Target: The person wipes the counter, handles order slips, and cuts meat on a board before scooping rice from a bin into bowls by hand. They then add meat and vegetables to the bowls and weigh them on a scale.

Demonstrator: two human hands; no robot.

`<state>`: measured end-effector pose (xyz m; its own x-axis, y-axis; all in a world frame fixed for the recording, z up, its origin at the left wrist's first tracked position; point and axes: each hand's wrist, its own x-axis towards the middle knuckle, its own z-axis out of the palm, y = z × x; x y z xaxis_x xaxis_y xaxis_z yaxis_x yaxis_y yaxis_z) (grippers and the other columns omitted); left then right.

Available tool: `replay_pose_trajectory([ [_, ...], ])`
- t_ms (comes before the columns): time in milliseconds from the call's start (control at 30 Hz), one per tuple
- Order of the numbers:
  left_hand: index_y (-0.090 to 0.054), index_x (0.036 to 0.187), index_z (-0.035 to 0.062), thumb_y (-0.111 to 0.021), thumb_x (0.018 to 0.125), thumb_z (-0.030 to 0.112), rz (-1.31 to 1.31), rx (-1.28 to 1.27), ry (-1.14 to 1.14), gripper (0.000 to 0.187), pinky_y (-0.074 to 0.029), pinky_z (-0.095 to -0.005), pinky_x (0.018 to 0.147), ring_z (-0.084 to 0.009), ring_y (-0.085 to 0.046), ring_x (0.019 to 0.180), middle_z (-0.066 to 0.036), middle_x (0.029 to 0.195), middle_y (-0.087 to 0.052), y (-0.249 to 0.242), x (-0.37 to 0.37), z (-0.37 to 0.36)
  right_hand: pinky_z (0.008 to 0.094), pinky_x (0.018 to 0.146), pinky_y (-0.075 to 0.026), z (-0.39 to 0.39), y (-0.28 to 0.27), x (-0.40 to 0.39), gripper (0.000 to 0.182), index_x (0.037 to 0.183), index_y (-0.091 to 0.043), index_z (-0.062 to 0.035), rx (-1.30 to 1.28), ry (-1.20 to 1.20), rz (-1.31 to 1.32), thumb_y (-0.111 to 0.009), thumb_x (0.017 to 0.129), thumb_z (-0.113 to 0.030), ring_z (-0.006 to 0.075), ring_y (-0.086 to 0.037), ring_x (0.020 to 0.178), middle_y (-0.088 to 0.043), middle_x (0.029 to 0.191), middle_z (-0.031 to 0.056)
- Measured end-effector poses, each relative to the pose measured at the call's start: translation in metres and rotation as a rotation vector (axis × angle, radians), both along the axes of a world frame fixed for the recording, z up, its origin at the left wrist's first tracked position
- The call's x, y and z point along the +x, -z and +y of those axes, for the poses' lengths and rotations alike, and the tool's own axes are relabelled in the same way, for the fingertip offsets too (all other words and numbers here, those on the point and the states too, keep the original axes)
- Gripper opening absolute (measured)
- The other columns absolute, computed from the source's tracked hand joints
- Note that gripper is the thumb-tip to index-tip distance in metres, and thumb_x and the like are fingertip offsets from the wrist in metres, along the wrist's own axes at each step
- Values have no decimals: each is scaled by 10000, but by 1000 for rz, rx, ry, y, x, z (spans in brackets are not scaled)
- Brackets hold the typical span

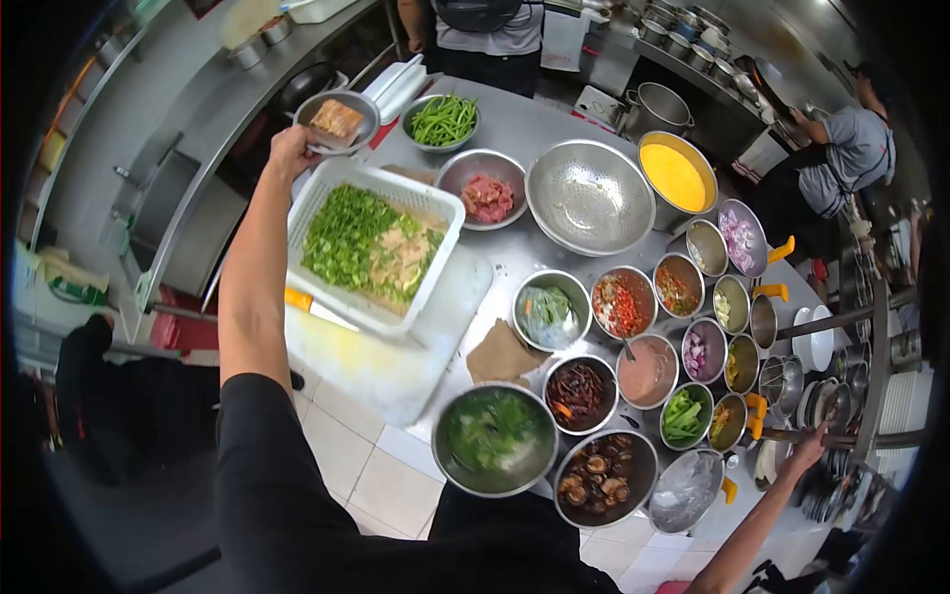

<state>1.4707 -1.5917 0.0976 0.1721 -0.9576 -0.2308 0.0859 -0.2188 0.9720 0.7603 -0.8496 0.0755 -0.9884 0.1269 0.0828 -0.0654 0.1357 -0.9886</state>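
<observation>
At the upper left, my left hand [289, 150] grips the rim of a metal bowl [368, 121]. A browned block of food [336, 120] lies in that bowl. Just below it, a white plastic basket [450, 213] of chopped greens and pale slices rests on a white cutting board [381, 381]. Far to the right, my right hand [807, 452] is at a metal rail [836, 439] beside stacked dishes; its fingers are too small to make out. A steel bowl of green beans [442, 123] stands to the right of the held bowl.
Several metal bowls of ingredients crowd the table's right side, among them dark mushrooms [596, 475] and dried chillies [577, 394]. A large colander [591, 198] and a pot of yellow liquid [678, 173] stand behind. Two people, one [490, 35] at the back, another [851, 148] right, are nearby.
</observation>
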Motion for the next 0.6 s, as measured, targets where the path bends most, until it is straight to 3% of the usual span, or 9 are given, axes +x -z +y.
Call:
replay_pose_trajectory([
  [133,-414,616,26,-490,624,-84,-123,162,60,135,-480,-447,547,-171,-344,454,-62,553,-328,40,15,-59,282,690,-407,3,-7,16,272,909,-520,-86,97,-47,9,-552,909,-356,111,-484,703,-479,710,-5],
  [167,-414,616,26,-490,624,-84,-121,166,74,135,-480,-447,547,-171,-344,454,-62,553,-328,48,15,-66,283,693,-413,-15,-17,32,243,863,-500,-103,46,38,-31,-545,916,-335,115,-484,700,-476,706,-8],
  [267,-405,589,38,-499,623,-79,-156,253,148,154,-443,-379,494,-168,-343,450,-59,532,-312,69,15,-86,285,692,-422,-19,-24,41,228,873,-502,-114,39,33,-56,-548,914,-333,117,-493,701,-479,712,-11],
  [333,-426,574,76,-518,656,-52,-374,306,337,177,-379,-292,441,-144,-312,414,-10,501,-291,88,19,-104,290,686,-430,4,-11,18,249,923,-517,-123,25,0,-45,-571,894,-365,115,-513,714,-493,728,-15],
  [467,-480,618,52,-539,646,-59,-460,524,512,129,-353,-308,410,-166,-387,432,-36,486,-372,87,1,-98,306,743,-422,6,-13,19,366,1065,-523,-156,21,66,-113,-586,859,-453,115,-542,763,-538,786,-25],
  [600,-525,670,54,-579,699,-18,-635,477,677,94,-372,-308,411,-158,-420,429,-42,503,-430,100,-14,-109,351,800,-414,13,-6,13,447,1073,-529,-147,86,111,-74,-602,824,-511,144,-556,882,-550,797,2],
])
